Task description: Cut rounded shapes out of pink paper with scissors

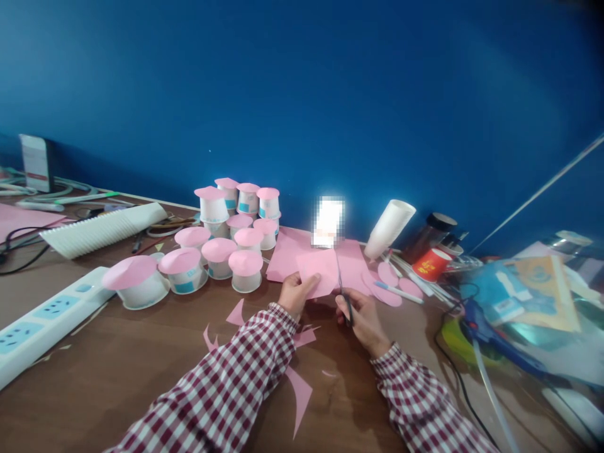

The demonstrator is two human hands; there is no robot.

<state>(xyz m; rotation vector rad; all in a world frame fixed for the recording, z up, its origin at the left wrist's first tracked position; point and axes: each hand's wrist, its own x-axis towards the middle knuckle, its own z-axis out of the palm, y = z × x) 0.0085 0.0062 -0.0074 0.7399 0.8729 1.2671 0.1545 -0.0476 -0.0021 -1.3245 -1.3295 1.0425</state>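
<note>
My left hand (294,296) pinches a piece of pink paper (317,270) by its lower left edge, holding it up over the table. In my right hand (362,318) is a pair of scissors (348,307) with dark handles; its blades are at the right edge of that paper. Beneath and behind lies a larger stack of pink paper (283,253). Cut pink scraps (300,396) are scattered on the brown table around my forearms. To the right of the scissors, several pink paper discs (389,294) lie overlapping, with a pen (401,292) across them.
Upturned paper cups topped with pink discs (246,263) stand grouped at left, some stacked. A power strip (47,318) and a long nested stack of white cups (106,229) lie farther left. Another cup stack (391,226) leans rightward, near a red cup (431,264) and a blue glue gun (500,343).
</note>
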